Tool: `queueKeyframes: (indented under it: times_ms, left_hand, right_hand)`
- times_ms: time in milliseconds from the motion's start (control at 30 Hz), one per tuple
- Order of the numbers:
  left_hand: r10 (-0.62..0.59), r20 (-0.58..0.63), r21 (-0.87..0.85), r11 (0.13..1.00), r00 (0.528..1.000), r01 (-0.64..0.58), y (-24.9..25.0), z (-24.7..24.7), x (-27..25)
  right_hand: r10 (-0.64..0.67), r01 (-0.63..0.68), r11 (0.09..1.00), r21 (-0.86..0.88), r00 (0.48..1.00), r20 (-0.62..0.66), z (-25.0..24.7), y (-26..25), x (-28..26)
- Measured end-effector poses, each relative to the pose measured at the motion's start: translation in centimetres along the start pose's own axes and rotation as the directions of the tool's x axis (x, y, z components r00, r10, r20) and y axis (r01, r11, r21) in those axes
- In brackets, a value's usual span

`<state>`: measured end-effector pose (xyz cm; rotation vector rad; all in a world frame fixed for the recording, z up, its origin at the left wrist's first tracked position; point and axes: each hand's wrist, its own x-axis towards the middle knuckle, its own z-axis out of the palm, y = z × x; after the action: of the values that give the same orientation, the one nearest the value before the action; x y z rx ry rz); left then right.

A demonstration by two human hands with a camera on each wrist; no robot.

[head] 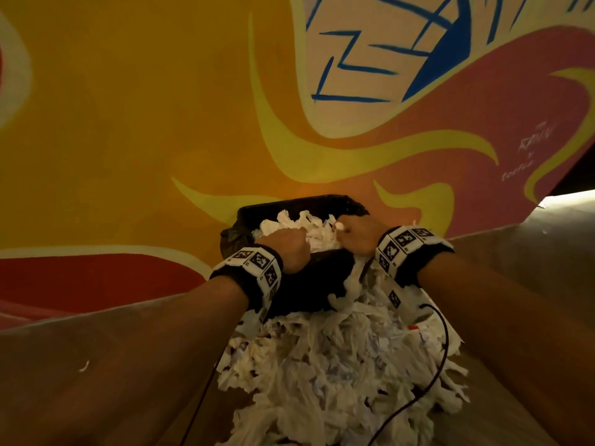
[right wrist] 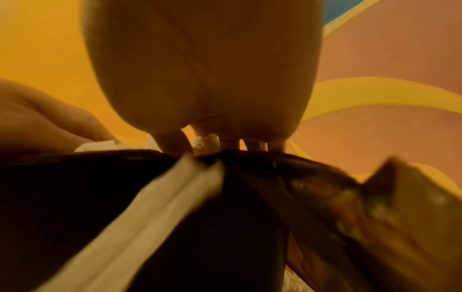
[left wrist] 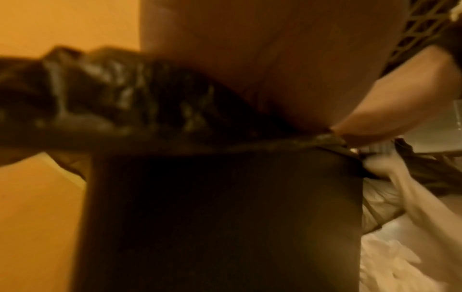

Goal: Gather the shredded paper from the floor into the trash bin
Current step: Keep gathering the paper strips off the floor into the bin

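A black trash bin [head: 309,284] stands against the painted wall, with shredded white paper [head: 299,223] heaped in its mouth. My left hand [head: 286,249] is curled into that paper at the near rim. My right hand [head: 354,235] is curled at the rim's right side with paper scraps at its fingertips. A paper strand [head: 354,275] hangs from under it down the bin's front and shows as a pale strip [right wrist: 150,207] in the right wrist view. A big pile of shredded paper [head: 338,365] lies on the floor before the bin. The left wrist view shows only my palm [left wrist: 275,59] above the dark bin wall [left wrist: 212,217]; its fingers are hidden.
A black bin liner [head: 230,235] bunches over the bin's left rim. The mural wall [head: 161,123] rises directly behind the bin. A black cable [head: 441,349] runs from my right wrist across the paper pile. Brown floor [head: 112,365] lies to the left and right.
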<state>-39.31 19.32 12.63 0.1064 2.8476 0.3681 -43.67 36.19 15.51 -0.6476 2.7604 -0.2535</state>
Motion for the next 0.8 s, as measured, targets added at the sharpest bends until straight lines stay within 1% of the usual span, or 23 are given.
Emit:
queueKeyframes:
  times_ms: [67,100,167,200,233,267,333,400,433,500,567,633,700,767,800]
  left_hand:
    - [-0.022,0.019,-0.037,0.999,1.0,0.023,0.2,-0.4,0.2]
    - [-0.032,0.013,-0.059,0.998,0.999,0.032,0.2,-0.6,0.3]
    - [-0.052,-0.032,-0.118,0.992,0.998,0.047,0.0,-1.0,0.3]
    - [-0.06,-0.065,-0.15,0.987,0.996,0.05,-0.2,-1.1,0.2]
    - [-0.071,-0.104,-0.173,0.984,0.992,0.052,-0.4,-1.1,0.1]
    - [-0.077,-0.152,-0.182,0.982,0.985,0.049,-0.5,-1.0,-0.1]
    - [-0.05,-0.286,-0.161,0.987,0.957,0.003,-0.6,-0.9,-0.6]
    - [0.018,-0.398,-0.168,0.981,0.917,-0.092,-0.4,-0.8,-1.1]
    - [0.047,-0.42,-0.203,0.969,0.906,-0.144,-0.3,-0.8,-1.3]
    - [0.075,-0.406,-0.26,0.946,0.911,-0.194,-0.1,-1.0,-1.8]
    - [0.094,-0.342,-0.27,0.943,0.935,-0.194,0.1,-1.3,-2.0]
    - [0.096,-0.242,-0.258,0.953,0.966,-0.159,0.3,-1.5,-2.0]
    - [0.05,-0.153,-0.281,0.955,0.987,-0.092,0.5,-1.5,-1.8]
    - [-0.006,-0.108,-0.347,0.937,0.994,-0.032,0.4,-1.4,-1.5]
    - [-0.04,-0.094,-0.407,0.913,0.995,-0.002,0.4,-1.3,-1.4]
  right_hand:
    - [0.038,-0.033,0.998,-0.044,0.994,0.099,0.0,-0.2,-0.3]
    - [0.054,-0.048,0.998,-0.052,0.993,0.105,0.2,-0.2,-0.3]
    - [0.096,-0.086,0.991,-0.099,0.99,0.1,0.9,0.1,-0.1]
    - [0.12,-0.109,0.983,-0.148,0.99,0.069,1.2,0.4,0.1]
    - [0.131,-0.129,0.977,-0.167,0.991,0.004,1.5,0.7,0.2]
    - [0.115,-0.122,0.981,-0.153,0.992,-0.054,1.5,1.0,0.3]
    - [0.026,-0.031,0.997,-0.074,0.997,-0.07,1.3,1.2,0.4]
    - [-0.052,0.057,0.997,0.044,0.992,-0.112,0.7,1.0,0.3]
    - [-0.074,0.087,0.993,0.077,0.985,-0.158,0.5,0.9,0.2]
    - [-0.109,0.145,0.98,0.134,0.963,-0.246,0.3,0.5,0.2]
    - [-0.161,0.215,0.957,0.197,0.953,-0.256,0.5,-0.1,-0.1]
    - [-0.213,0.261,0.94,0.22,0.952,-0.218,0.6,-0.7,-0.3]
    - [-0.239,0.266,0.946,0.187,0.959,-0.151,0.5,-1.1,-0.2]
    - [-0.204,0.215,0.962,0.169,0.976,-0.078,0.4,-1.2,0.2]
    - [-0.175,0.179,0.971,0.156,0.984,-0.036,0.4,-1.3,0.5]
